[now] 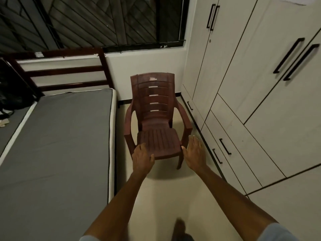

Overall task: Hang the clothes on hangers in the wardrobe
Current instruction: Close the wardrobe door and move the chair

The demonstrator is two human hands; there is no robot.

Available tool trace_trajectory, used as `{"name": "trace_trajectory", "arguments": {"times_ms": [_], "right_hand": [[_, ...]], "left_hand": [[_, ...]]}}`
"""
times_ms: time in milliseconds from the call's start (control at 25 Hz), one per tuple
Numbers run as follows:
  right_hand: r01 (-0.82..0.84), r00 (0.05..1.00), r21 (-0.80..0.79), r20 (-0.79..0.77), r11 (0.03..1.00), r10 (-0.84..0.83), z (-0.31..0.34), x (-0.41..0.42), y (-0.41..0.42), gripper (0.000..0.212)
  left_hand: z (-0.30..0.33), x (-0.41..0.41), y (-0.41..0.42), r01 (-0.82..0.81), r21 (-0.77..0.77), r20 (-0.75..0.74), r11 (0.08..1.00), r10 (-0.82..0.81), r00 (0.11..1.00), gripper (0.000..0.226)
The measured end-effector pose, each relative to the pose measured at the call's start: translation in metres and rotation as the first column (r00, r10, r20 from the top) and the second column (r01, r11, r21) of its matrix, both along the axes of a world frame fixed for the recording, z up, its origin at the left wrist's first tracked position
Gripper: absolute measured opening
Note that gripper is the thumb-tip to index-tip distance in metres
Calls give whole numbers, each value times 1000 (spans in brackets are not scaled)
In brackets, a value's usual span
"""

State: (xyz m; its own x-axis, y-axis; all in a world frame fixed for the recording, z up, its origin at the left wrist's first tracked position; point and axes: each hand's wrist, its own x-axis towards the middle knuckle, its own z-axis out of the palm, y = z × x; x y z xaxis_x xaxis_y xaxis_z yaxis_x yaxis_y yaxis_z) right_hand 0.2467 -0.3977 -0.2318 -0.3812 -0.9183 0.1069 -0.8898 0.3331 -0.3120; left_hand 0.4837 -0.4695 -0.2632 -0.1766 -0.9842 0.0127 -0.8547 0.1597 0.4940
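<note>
My left hand [142, 158] and right hand [195, 153] outstretched with fingers loosely straight and holding nothing, flanking the brown plastic chair's [154, 119] seat front, closed wardrobe [251, 87] at right, bed [57, 140] at left.

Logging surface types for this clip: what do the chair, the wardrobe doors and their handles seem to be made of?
Chair: moulded plastic, reddish-brown, matte, with a one-piece slatted back and ribbed seat. Wardrobe doors: probably laminated board, off-white with a faint grain print and flat, seamless panels. Handles: likely black-coated metal, thin, straight bars.
</note>
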Motion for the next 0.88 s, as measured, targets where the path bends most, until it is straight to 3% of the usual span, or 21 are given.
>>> {"name": "trace_trajectory", "arguments": {"times_ms": [320,480,680,880], "right_hand": [[-4,997,114,80,994,-5,-50,-46,-112,67],[6,991,131,130,991,-23,-60,-73,-176,67],[49,980,199,182,979,-86,-82,-105,-240,72],[50,969,246,224,968,-107,-117,-133,-325,74]], "left_hand": [[-32,-39,-100,-15,125,-42,992,20,999,55],[-28,-57,-160,-59,187,-163,981,90,983,73],[-32,-63,-227,-110,229,-171,967,151,974,80],[-75,-67,-315,-83,328,-106,941,124,987,89]]}}
